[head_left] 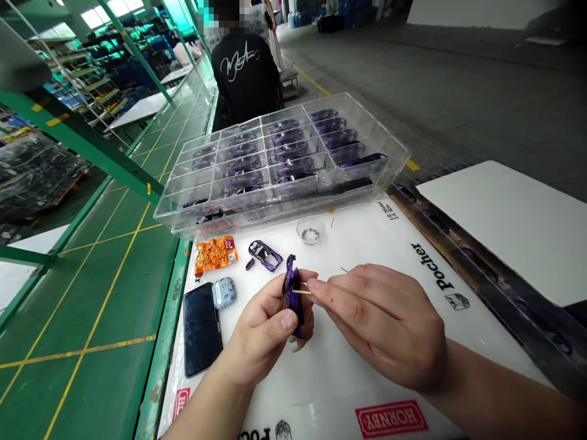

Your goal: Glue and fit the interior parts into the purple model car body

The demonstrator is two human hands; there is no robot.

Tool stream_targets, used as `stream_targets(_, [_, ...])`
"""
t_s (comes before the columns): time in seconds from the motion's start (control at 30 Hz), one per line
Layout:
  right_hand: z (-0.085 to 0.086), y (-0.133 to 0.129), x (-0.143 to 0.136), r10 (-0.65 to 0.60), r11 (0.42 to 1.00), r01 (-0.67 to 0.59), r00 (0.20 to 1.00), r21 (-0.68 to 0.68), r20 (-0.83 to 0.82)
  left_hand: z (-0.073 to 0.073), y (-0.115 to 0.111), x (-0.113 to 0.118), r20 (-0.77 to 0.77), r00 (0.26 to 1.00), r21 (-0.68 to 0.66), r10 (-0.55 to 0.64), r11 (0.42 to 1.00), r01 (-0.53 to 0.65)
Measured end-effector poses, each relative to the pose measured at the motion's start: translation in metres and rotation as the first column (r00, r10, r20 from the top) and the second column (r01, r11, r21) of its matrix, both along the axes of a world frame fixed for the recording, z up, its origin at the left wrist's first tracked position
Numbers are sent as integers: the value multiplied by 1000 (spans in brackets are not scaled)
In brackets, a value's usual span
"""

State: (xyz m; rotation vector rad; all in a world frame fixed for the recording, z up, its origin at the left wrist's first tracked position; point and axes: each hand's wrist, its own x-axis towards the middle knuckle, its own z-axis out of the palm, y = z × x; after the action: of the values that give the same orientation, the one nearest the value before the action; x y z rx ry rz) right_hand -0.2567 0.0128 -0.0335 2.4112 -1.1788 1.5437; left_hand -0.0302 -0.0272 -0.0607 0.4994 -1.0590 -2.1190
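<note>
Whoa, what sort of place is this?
Probably a factory or workshop: there's a long, yellow-lined green surface, a clear plastic divided tray holding small purple car-shaped pieces, and white-framed shelves beyond.

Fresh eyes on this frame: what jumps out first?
The big clear tray of purple car-shaped parts, across the worktop's far end. Front and centre, the left grip holds a purple piece, the right grip a thin stick pointed at it. Left, an orange packet lies beyond the phone.
</note>
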Motion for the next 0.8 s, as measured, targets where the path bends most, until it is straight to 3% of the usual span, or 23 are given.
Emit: stream_targets(0.8, [1,0,1,6,1000,-6,1000,-4,-7,1,-3,0,38,999,42,-2,999,1])
